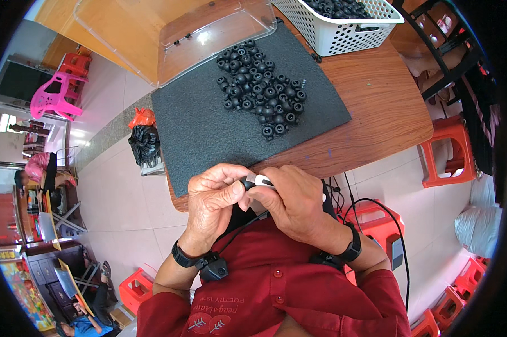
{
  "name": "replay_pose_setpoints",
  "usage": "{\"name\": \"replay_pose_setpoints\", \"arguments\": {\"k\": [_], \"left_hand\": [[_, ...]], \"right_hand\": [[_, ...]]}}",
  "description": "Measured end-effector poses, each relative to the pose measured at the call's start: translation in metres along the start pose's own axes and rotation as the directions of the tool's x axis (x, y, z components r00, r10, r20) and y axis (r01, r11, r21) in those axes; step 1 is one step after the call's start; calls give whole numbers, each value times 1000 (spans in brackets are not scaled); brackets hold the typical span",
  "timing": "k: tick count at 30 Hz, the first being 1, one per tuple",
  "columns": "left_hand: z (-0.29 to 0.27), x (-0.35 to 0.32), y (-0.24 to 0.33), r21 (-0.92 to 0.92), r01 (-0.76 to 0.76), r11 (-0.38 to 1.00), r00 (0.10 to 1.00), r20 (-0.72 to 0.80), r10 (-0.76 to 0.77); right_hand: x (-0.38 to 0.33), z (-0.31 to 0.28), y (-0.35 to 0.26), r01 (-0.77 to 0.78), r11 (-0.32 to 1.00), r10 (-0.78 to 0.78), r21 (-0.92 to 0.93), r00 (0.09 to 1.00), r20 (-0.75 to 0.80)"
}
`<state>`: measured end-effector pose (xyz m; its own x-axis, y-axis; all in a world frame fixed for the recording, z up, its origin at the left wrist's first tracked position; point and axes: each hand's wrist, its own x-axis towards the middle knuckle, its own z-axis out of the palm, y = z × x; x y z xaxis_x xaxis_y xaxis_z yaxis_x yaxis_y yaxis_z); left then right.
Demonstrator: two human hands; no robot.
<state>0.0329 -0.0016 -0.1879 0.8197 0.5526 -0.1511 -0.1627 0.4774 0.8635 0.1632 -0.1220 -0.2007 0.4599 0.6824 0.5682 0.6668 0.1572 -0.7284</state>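
My left hand (214, 190) pinches a small black round part (245, 183) between thumb and fingertips, just off the table's near edge. Curled round a small white-and-black handled tool (262, 180), my right hand (294, 201) holds its short end against that part. The fingers cover most of both things, so the tool's exact kind cannot be made out. Beyond my hands, a heap of similar black round parts (265, 90) lies on a dark grey mat (194, 123).
A clear plastic tray (214, 39) with a few black bits stands at the mat's far left. At the far right is a white perforated basket (349, 39) of black parts on the wooden table (388, 106). Red stools (450, 151) and a black cable (399, 236) are to the right.
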Motion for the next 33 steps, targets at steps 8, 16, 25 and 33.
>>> {"name": "replay_pose_setpoints", "arguments": {"k": [8, 16, 25, 33], "left_hand": [[5, -4, 1, -67, 15, 998, 1000, -15, -16], [12, -6, 4, -132, 105, 986, 993, -47, -112], [19, -2, 6, -49, 41, 998, 998, -49, -43], [13, -1, 2, -13, 8, 1000, 999, -45, -9]], "right_hand": [[3, -3, -2, 110, 980, -121, -164, 991, -62], [3, -7, 2, 183, 961, -194, -205, 980, -34], [-5, -1, 6, 65, 995, -62, 80, 997, -44], [-1, -5, -1, -223, 908, 251, 355, 967, -33]]}}
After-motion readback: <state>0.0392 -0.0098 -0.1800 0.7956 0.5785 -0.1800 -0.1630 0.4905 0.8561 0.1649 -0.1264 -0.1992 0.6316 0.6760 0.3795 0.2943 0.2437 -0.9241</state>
